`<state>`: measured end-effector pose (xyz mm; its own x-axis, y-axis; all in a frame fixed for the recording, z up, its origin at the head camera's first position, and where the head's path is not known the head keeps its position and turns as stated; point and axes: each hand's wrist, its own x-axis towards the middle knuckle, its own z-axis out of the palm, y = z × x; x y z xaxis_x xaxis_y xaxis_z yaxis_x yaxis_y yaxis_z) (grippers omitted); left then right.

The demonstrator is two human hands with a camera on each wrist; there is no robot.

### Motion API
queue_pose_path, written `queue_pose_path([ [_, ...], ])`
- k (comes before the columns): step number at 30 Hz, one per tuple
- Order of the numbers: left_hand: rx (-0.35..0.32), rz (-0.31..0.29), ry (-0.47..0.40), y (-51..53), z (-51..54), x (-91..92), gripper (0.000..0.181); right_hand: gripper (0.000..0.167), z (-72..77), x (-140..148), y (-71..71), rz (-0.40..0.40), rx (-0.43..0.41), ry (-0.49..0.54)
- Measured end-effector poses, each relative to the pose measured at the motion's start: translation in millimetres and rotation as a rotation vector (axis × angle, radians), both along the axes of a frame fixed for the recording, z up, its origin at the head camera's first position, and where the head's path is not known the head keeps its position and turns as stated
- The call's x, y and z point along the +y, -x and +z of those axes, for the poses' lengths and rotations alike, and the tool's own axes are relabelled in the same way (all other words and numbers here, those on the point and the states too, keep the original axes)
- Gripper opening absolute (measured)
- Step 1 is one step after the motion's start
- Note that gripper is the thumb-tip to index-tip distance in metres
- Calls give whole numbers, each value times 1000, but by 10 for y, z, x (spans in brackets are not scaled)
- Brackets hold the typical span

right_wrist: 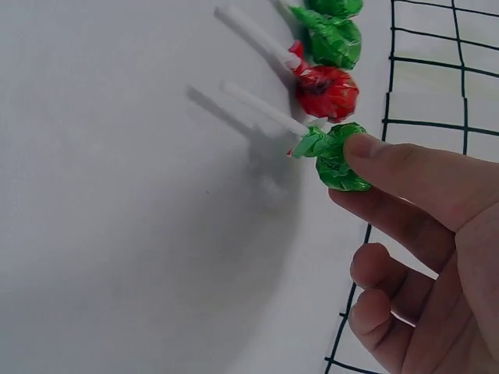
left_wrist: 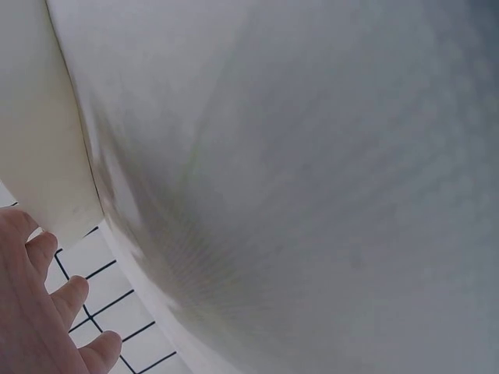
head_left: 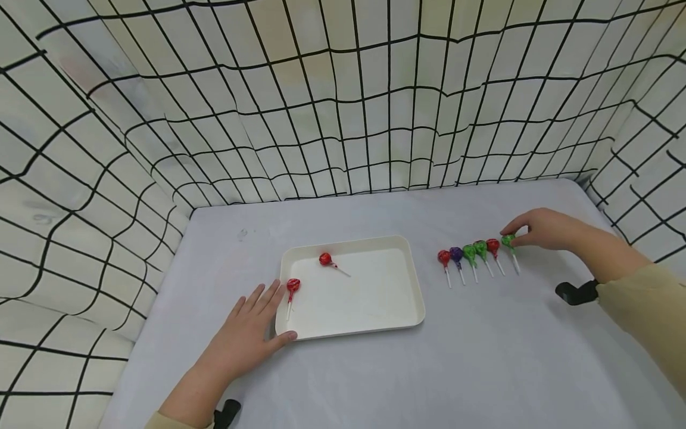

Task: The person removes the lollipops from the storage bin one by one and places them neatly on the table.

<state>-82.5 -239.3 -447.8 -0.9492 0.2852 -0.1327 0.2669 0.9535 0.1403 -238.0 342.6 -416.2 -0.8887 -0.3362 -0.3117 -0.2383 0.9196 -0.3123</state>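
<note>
My right hand (head_left: 549, 229) pinches the head of a green lollipop (right_wrist: 341, 156) between thumb and finger at the right end of a row. In the right wrist view its white stick casts a shadow on the cloth. Beside it in the row lie a red lollipop (head_left: 493, 245), two green ones, a purple lollipop (head_left: 456, 254) and another red one at the left end. My left hand (head_left: 248, 333) rests with straight, spread fingers at the left edge of a white tray (head_left: 359, 304). In the tray are two red lollipops, one near the left side (head_left: 293, 285), one farther back (head_left: 325, 258).
A white cloth (head_left: 455, 363) covers the table. White walls with a black grid (head_left: 375, 119) stand behind and at both sides. Black wrist straps or mounts (head_left: 576, 293) show at both sleeves.
</note>
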Motion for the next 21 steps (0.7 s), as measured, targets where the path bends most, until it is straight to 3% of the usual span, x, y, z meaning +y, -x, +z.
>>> queue_pose_path([
  [14,12,-6,-14,-16,27,5,97,29,-165,51,58,12,-22,44],
  [21,13,-10,-12,-18,22,10,99,41,-167,89,33,24,-38,99],
])
